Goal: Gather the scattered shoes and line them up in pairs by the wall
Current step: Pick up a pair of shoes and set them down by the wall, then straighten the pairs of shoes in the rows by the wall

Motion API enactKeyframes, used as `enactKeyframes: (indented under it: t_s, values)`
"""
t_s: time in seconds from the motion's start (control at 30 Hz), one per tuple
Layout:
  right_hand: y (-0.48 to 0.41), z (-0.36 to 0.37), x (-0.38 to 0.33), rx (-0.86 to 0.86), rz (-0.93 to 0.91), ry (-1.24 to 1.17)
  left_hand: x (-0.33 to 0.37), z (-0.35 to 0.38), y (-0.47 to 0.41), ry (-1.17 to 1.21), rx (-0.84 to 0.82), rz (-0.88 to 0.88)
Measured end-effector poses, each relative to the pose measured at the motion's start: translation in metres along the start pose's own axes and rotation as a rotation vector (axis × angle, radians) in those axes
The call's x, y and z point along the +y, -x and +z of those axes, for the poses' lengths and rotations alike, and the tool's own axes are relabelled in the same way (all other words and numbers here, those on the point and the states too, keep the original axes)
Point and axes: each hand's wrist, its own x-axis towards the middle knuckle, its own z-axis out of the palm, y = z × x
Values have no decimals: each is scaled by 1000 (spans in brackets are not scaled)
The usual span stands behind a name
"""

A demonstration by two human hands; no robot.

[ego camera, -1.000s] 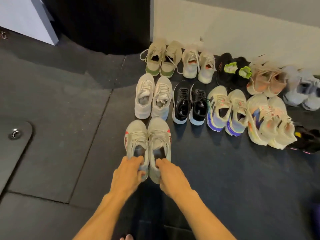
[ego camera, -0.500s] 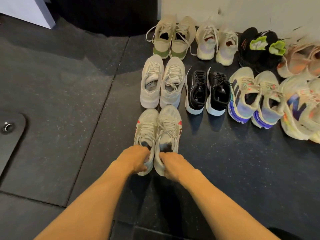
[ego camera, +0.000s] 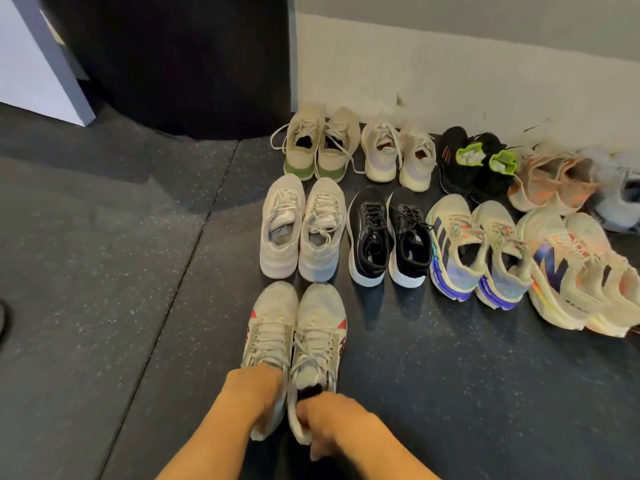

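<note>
A pair of grey-white sneakers with red marks stands toes toward the wall, in front of the other rows. My left hand (ego camera: 254, 393) grips the heel of the left shoe (ego camera: 268, 327). My right hand (ego camera: 332, 424) grips the heel of the right shoe (ego camera: 320, 330). Both shoes rest on the dark floor, side by side and touching. Ahead of them stand a white pair (ego camera: 301, 226), a black pair (ego camera: 388, 233), a blue-soled pair (ego camera: 474, 251) and a colourful cream pair (ego camera: 581, 275).
By the white wall (ego camera: 450, 74) sit a tan pair with green heels (ego camera: 318, 143), a cream pair (ego camera: 398, 154), a black pair with lime tongues (ego camera: 478, 164) and a peach pair (ego camera: 550, 181). A black panel (ego camera: 173, 64) stands at the back left.
The view has tilted up and shifted; both hands stay on the heels of the grey-white pair, which sits closer behind the white pair.
</note>
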Motion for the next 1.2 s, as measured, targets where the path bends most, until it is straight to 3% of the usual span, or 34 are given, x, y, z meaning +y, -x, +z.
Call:
enactKeyframes:
  t_s: [0.1, 0.17, 0.27, 0.4, 0.6, 0.77, 0.97, 1.2]
  values:
    - [14, -17, -12, 146, 80, 35, 5, -7, 15, 141, 75, -92]
    - [37, -33, -19, 298, 90, -39, 16, -20, 34, 406, 310, -145]
    - [85, -50, -31, 589, 75, -389, 25, -41, 83, 858, 676, -173]
    - [157, -86, -47, 792, 30, -659, 24, -76, 147, 1092, 781, -78]
    - [253, -172, -49, 838, -23, -698, 25, -167, 229, 1131, 871, 38]
    - [291, -261, -16, 919, -85, -715, 43, -269, 244, 1122, 889, 32]
    - [285, -356, 58, 887, -140, -687, 75, -374, 192, 1183, 927, -99]
    - [205, -414, 119, 791, -139, -568, 87, -427, 78, 1330, 983, -158]
